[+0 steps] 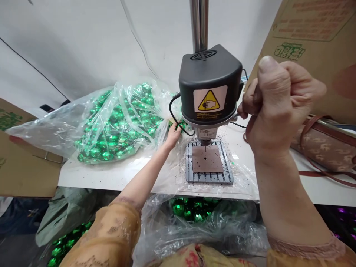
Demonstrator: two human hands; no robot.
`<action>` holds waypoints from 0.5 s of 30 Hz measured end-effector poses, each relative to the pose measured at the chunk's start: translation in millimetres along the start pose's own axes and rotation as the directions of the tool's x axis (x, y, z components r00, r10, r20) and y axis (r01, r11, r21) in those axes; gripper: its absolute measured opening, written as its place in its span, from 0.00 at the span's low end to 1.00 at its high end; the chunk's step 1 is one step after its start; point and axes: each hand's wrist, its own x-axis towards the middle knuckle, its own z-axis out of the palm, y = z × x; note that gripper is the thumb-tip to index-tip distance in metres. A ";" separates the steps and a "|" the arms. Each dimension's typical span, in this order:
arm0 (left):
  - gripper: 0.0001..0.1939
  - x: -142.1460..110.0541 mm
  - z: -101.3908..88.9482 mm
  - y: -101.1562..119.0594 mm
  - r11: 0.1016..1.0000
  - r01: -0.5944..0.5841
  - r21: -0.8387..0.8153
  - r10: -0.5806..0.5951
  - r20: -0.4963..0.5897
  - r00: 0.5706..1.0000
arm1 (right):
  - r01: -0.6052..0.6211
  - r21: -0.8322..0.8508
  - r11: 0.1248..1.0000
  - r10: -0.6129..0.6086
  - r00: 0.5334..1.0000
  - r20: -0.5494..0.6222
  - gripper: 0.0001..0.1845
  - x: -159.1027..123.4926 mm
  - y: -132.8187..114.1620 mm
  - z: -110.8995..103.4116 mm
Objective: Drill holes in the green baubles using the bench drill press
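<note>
A small bench drill press with a black motor housing (210, 81) stands upright on the white table. Beside it, my right hand (278, 89) is closed in a fist around the feed handle, most of which the fingers hide. Under the drill bit, a square brown board (208, 159) with a dark hole lies on the slotted metal base (190, 176). My left hand (172, 136) reaches to the mouth of a clear plastic bag (44, 128) full of shiny green faceted balls (108, 129). Its fingers are stretched out among green balls there; the fingertips are partly hidden.
Dark shavings speckle the table (100, 178) around the base. A black cable (171, 107) loops left of the drill. More green balls (194, 209) sit in plastic below the front edge. Cardboard boxes (30, 159) flank both sides, and a brown patterned bag (325, 148) with straps lies right.
</note>
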 end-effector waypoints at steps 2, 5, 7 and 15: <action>0.18 -19.8 -16.6 1.9 0.981 0.120 -0.153 -0.113 0.054 0.992 | 0.017 0.016 1.000 -0.017 1.000 -0.002 0.24 0.8 2.0 -0.1; 0.27 -56.2 -38.9 7.8 0.948 0.197 -0.251 -0.156 0.175 0.972 | 0.036 0.056 0.998 -0.035 0.999 -0.010 0.25 1.8 4.9 0.1; 0.32 -80.7 -46.8 14.6 0.943 0.202 -0.263 -0.130 0.267 0.955 | 0.037 0.076 0.996 -0.036 0.999 -0.011 0.26 1.8 5.5 0.3; 0.28 -129.1 -20.2 25.8 0.874 0.293 -0.388 -0.123 0.408 0.905 | -0.031 0.014 0.999 0.031 0.999 0.017 0.26 -1.7 -2.9 -1.3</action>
